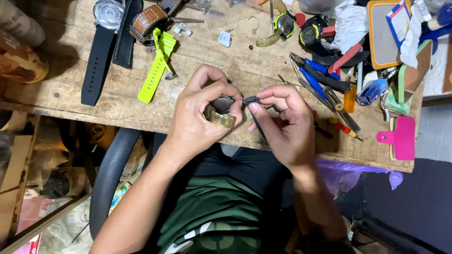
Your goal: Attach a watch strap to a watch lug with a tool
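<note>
My left hand (200,113) grips a watch case (223,104) with a gold-coloured metal band (219,117), held over the near edge of the wooden workbench (235,66). My right hand (282,122) pinches the end of a thin black strap (254,115) between thumb and forefinger, its tip right against the case. The strap runs down behind my right fingers, mostly hidden.
On the bench lie a lime green strap (157,66), a black strap (96,61), a brown leather watch (148,19), a black-and-yellow watch (285,23), blue-handled pliers (313,75), screwdrivers (343,124), a pink tool (400,136) and a small blue box (372,91).
</note>
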